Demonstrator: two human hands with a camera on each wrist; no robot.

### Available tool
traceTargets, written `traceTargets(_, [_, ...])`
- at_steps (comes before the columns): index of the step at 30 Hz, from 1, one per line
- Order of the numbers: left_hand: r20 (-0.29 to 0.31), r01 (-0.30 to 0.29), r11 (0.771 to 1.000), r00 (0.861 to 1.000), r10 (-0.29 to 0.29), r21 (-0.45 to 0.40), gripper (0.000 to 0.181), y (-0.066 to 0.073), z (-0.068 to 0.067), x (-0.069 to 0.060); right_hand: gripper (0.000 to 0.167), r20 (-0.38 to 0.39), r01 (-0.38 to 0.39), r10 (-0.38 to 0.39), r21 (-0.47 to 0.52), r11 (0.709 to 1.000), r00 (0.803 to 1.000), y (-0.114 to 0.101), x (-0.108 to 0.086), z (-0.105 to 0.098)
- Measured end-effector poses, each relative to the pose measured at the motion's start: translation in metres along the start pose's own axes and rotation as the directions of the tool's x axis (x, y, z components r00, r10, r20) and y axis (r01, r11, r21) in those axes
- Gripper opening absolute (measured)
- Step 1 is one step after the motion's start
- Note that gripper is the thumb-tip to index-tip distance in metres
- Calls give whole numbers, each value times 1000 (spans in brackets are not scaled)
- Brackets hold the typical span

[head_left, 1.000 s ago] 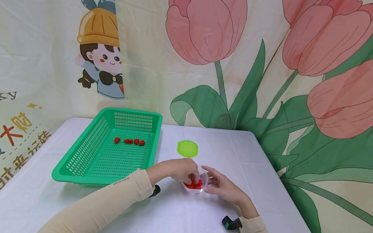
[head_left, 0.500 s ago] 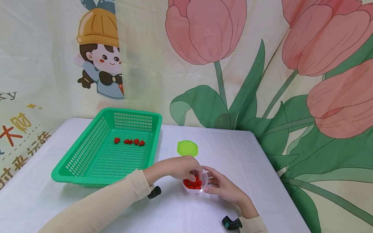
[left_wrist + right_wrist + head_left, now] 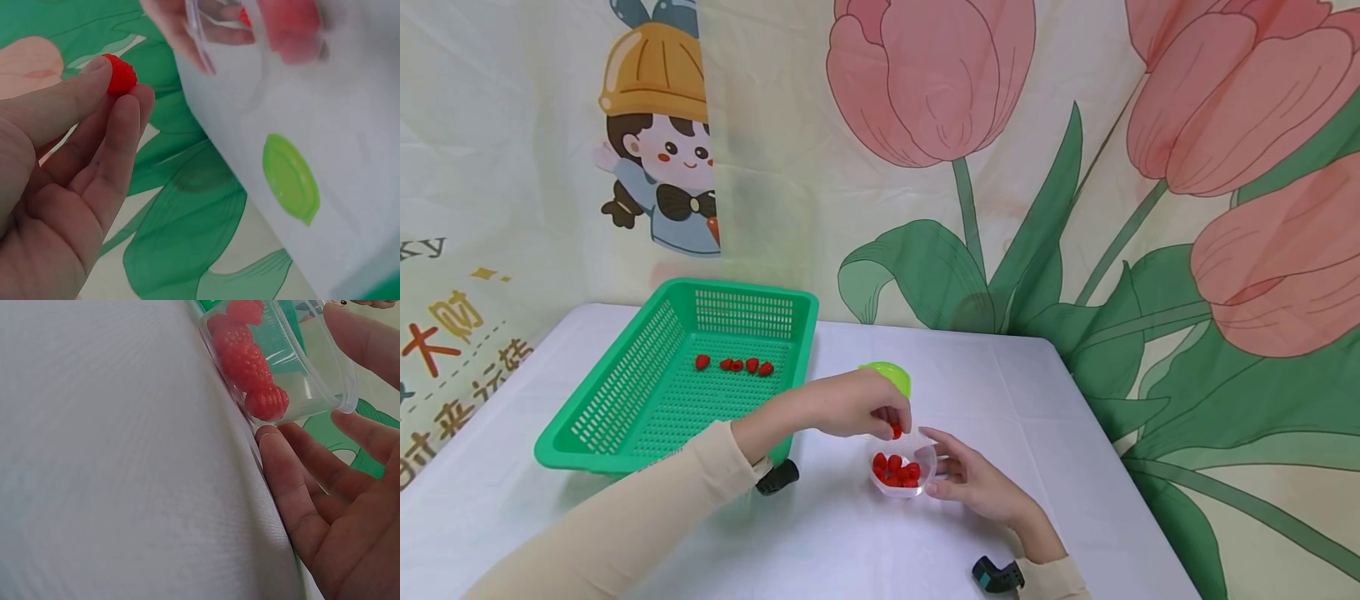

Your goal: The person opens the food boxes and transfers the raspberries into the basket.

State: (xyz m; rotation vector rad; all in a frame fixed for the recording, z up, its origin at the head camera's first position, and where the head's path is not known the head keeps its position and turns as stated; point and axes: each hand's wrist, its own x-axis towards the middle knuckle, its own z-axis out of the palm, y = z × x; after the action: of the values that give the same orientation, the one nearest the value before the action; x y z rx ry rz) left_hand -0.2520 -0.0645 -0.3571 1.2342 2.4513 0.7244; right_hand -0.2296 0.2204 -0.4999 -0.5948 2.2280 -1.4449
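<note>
Raspberry (image 3: 123,75) aloft — near clear tub (image 3: 303,394)

Location type: staged tabletop set, indicated by a white cloth-covered rectangular table (image 3: 992,417) before a tulip-printed cream fabric backdrop (image 3: 775,167).

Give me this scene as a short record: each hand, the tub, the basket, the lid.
Left hand: pinches one red berry, outside the tub
Right hand: fingers around the side of the tub
Tub: clear, on the white table, several berries inside, exact count unclear
Basket: green, five berries roughly in a row
Lid: light green, off the tub, lying on the table
</note>
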Motion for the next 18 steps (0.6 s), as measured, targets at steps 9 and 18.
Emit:
traceTargets(9, [-81,18,1000,997,-17,17,14,0,-46,-25,77,-2,-21,21,-6,1000,1000,0,1,0])
traceTargets(18, [-204,146,988,970,-133,46,15,-35,-87,-53,78,-13,-8,8,-11,1000,1000,1,0,0])
